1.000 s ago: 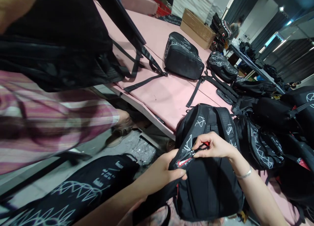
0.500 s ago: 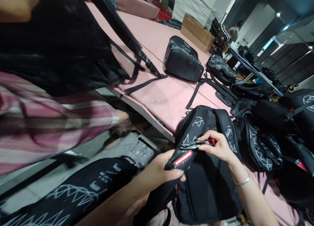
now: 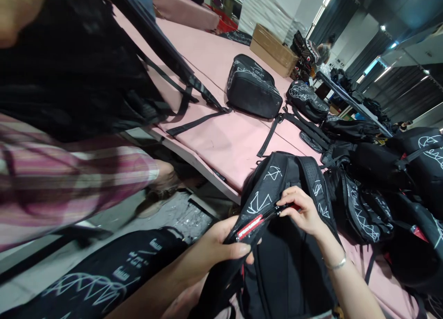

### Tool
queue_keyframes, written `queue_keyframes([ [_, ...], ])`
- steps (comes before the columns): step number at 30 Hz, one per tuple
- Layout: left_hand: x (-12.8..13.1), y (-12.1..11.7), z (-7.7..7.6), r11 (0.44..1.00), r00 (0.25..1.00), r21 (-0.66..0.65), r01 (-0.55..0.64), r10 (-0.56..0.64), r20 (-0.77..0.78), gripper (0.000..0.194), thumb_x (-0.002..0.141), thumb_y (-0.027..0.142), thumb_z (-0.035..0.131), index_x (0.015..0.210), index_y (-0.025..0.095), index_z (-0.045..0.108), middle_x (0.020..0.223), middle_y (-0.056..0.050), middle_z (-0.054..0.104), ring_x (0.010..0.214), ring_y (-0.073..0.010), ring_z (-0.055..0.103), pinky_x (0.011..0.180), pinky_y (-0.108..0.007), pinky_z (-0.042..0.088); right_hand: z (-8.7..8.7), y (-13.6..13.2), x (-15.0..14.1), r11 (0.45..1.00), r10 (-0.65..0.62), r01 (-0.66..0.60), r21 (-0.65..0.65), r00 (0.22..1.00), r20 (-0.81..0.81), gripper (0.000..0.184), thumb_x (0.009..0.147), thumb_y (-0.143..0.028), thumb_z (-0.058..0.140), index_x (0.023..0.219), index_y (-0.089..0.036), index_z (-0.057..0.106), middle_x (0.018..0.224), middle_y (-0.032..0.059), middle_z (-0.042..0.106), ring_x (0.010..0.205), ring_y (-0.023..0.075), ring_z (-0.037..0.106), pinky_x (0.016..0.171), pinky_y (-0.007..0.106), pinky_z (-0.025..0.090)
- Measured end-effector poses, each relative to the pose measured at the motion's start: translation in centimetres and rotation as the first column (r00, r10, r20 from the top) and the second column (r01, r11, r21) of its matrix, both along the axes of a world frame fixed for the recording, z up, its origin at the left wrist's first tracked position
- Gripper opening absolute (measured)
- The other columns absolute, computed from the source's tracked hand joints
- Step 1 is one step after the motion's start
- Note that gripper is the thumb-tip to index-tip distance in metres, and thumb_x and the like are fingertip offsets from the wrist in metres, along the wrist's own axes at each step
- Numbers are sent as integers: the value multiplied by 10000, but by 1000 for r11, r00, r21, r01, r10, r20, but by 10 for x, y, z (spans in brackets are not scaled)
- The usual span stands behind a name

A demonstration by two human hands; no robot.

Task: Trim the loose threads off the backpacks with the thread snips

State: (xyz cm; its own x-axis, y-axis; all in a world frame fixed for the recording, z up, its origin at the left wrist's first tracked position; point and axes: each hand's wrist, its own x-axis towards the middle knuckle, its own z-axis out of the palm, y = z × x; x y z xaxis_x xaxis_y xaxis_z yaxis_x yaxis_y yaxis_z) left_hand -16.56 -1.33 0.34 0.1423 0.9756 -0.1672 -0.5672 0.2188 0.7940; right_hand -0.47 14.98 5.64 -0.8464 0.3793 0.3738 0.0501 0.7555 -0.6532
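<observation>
A black backpack with white scribbled line drawings stands upright in front of me, its strap side facing me. My left hand is closed around one of its shoulder straps, thumb on top, just below a red label with white lettering. Pinched in my right hand is a small pair of thread snips with a bit of red at the grip. Their tips point at the strap's edge near the label; whether they touch it I cannot tell. My right wrist wears a silver bangle.
A pink-covered table carries several black backpacks, one lying near its middle. A cardboard box sits at the far end. At left, a person in plaid handles a large black bag. Another patterned backpack lies lower left.
The snips have turned in my right hand, their blades now closer along the strap. My left hand has tilted the strap, so the label looks narrower. The view has shifted slightly.
</observation>
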Motion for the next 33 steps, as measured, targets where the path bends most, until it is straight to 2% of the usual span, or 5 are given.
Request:
queue_keyframes([
  [12, 1, 0, 11, 997, 995, -78, 9, -17, -98, 315, 637, 302, 661, 880, 151, 527, 651, -15, 647, 573, -139, 550, 520, -234, 386, 9, 0, -7, 984, 131, -140, 107, 987, 90, 157, 830, -339, 579, 844, -193, 634, 824, 54, 584, 804, 166, 558, 750, 326, 462],
  [19, 4, 2, 28, 992, 984, -123, -15, -7, -176, 318, 606, 255, 647, 882, 158, 523, 648, -3, 665, 582, -143, 572, 508, -226, 376, 16, -9, -11, 967, 197, -218, 131, 968, 153, 159, 846, -330, 555, 888, -195, 629, 873, 60, 578, 849, 165, 548, 780, 315, 459],
  [23, 7, 1, 34, 993, 979, -111, -46, 23, -203, 325, 593, 248, 632, 884, 162, 516, 657, -2, 664, 630, -166, 599, 535, -245, 395, 19, -13, -8, 967, 196, -215, 137, 970, 140, 153, 848, -313, 556, 909, -191, 625, 880, 60, 570, 855, 163, 543, 782, 313, 457],
  [29, 12, 8, 30, 997, 977, -69, -20, 4, -214, 387, 560, 245, 639, 916, 156, 515, 648, -6, 666, 642, -190, 616, 543, -270, 403, 20, -15, 2, 975, 151, -168, 143, 981, 121, 148, 855, -312, 545, 906, -197, 623, 877, 62, 563, 857, 170, 546, 773, 324, 458],
  [33, 20, 10, 34, 997, 975, -52, -48, 35, -219, 404, 580, 251, 650, 947, 141, 523, 669, -20, 672, 677, -200, 626, 586, -287, 423, 19, -16, 9, 978, 134, -146, 146, 987, 87, 129, 849, -298, 557, 903, -194, 611, 870, 58, 558, 835, 165, 542, 755, 317, 457],
])
